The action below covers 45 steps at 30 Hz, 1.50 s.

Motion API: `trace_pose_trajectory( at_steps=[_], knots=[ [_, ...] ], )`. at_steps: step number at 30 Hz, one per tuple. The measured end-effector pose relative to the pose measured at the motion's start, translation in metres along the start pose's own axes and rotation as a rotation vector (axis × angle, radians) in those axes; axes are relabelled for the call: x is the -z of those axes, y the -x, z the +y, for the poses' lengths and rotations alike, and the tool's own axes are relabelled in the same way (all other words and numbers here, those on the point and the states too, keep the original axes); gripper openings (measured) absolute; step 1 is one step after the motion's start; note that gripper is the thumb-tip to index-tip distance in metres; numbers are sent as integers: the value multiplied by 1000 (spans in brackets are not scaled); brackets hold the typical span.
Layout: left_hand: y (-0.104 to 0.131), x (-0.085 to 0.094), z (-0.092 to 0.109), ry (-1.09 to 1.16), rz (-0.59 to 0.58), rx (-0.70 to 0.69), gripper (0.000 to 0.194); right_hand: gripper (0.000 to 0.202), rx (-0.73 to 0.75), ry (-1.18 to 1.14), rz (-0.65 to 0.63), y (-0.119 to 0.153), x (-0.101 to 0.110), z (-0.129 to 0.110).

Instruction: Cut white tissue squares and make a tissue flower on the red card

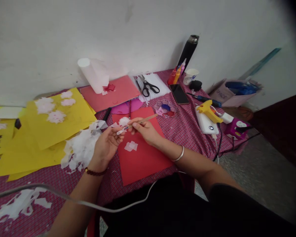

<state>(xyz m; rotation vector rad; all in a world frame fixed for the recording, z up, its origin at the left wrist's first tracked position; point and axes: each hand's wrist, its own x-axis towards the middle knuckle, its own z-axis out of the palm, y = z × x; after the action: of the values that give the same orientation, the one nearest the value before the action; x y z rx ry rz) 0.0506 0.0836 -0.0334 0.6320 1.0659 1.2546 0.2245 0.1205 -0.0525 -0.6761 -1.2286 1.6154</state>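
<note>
Over a red sheet of paper [145, 164], my two hands meet. My left hand [108, 141] is closed in a pinch on a small piece of white tissue paper [121, 131]. In my right hand [143, 130] is a thin paintbrush [149, 118] with a light wooden handle pointing up to the right; its tip is at the tissue piece. Pale pink tissue squares [131, 146] lie on the red sheet below my fingers. A white ruffled tissue bundle [124, 121] sits just beyond them. Left of my left wrist is a heap of white tissue scraps [80, 148].
Yellow sheets [56, 131] with pink paper flowers [56, 116] lie at left. Behind are scissors [148, 86], a paper roll [90, 74] and a paint palette [165, 108]. On the right are a phone [179, 94], glue gun [209, 111] and power bank [207, 121]. A white cable [108, 210] crosses in front.
</note>
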Motion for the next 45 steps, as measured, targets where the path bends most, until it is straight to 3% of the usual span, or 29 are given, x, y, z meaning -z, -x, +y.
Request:
trace_pose_trajectory(
  at_steps=[3,6,12,15,17,20,22,24,27,30,37,41,45],
  knots=[
    [0,-3,4,-18,-18,-47,22,22,-106,-214,-5,0,-3,-1],
    [0,-14,13,-116,-56,-184,21,24,-183,-295,23,-3,-7,-7],
    [-1,-40,51,-668,-171,-551,4,32,-239,-314,147,-16,-12,-37],
    [0,-44,64,-844,-223,-665,6,22,-329,-426,120,-20,-15,-57],
    [-1,-43,66,-842,-189,-720,2,12,-322,-497,102,-22,-15,-63],
    [-8,-36,59,-714,-206,-617,10,9,-312,-505,116,-23,-8,-54],
    [-20,-25,50,-628,-265,-490,25,10,-354,-463,139,-25,2,-39],
    [-36,-11,38,-616,-252,-459,40,12,-379,-405,170,-26,14,-23],
    [-61,11,19,-864,-177,-581,32,14,-386,-295,203,-24,31,-6],
    [-76,24,6,-1129,-259,-718,26,17,-332,-212,188,-21,39,2],
    [-95,15,2,-1321,-509,-723,21,29,-78,21,181,-17,38,14],
    [-103,7,2,-1329,-441,-667,10,29,-9,145,216,-16,39,17],
    [-110,6,1,-1252,-373,-557,9,27,24,268,142,-16,39,20]
  ],
)
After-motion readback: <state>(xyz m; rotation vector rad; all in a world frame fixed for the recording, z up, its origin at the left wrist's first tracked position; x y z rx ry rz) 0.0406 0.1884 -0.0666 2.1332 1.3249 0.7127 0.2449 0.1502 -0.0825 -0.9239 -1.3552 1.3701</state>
